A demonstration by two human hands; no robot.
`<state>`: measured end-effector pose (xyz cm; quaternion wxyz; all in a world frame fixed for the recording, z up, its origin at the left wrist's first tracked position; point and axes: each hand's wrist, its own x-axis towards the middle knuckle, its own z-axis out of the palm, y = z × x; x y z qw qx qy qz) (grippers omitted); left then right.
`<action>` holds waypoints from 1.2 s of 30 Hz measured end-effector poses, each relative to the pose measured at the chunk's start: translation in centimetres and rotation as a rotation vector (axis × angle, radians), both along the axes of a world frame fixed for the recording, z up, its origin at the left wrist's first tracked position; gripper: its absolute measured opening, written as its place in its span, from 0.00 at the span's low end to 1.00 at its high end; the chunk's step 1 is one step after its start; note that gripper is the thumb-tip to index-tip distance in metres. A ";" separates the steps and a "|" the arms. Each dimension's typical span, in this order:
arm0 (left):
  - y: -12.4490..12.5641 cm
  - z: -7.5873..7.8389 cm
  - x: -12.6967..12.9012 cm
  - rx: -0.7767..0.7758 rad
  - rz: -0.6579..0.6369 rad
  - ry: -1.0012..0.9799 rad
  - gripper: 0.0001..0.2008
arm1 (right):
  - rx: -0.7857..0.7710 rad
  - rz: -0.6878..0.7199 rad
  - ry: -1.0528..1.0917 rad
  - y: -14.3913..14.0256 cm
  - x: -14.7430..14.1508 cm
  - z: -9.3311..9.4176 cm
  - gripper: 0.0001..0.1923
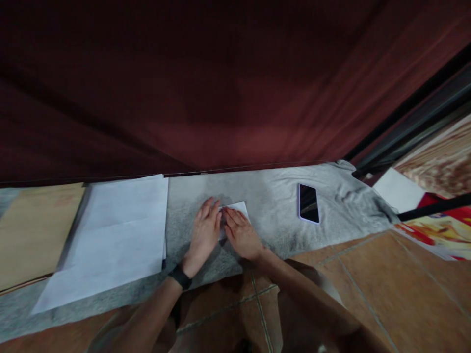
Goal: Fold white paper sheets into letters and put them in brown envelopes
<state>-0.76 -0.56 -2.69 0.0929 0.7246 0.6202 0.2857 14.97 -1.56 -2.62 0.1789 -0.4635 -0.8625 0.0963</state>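
A big dark red curtain (221,88) hangs at the back. Below it a grey cloth (272,201) lies spread on the brown tile floor (386,284). On the cloth's left part sits a large white sheet (110,235), with a tan board (33,230) beside it. A black phone (308,203) rests on the cloth, well to the right of the hands.

In the middle lies a small folded paper (238,208). The left hand (204,230) (a dark band on its wrist) and the right hand (241,235) both lie flat on it, fingers stretched out and pressing down, not closed around anything. The paper looks already folded small, so some folding seems done; how much is left cannot be told.
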 end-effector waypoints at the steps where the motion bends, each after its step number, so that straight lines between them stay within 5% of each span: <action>1: -0.5 -0.4 0.7 -0.007 -0.030 -0.007 0.24 | 0.007 0.006 -0.042 -0.2 -0.3 -0.4 0.28; 9: -2.8 -1.6 1.8 -0.070 -0.054 0.154 0.35 | 0.060 -0.072 -0.152 -0.5 0.3 -1.5 0.30; 25: -4.1 -1.3 -1.5 -0.063 0.022 0.297 0.32 | 0.034 -0.290 -0.106 0.8 4.3 -1.0 0.28; 30: -4.0 -1.3 -1.6 -0.095 0.017 0.297 0.31 | 0.072 -0.081 -0.064 0.0 2.0 0.6 0.29; 36: -4.0 -1.3 -1.7 -0.114 0.019 0.349 0.31 | 0.077 0.037 -0.069 -1.0 0.3 -1.0 0.28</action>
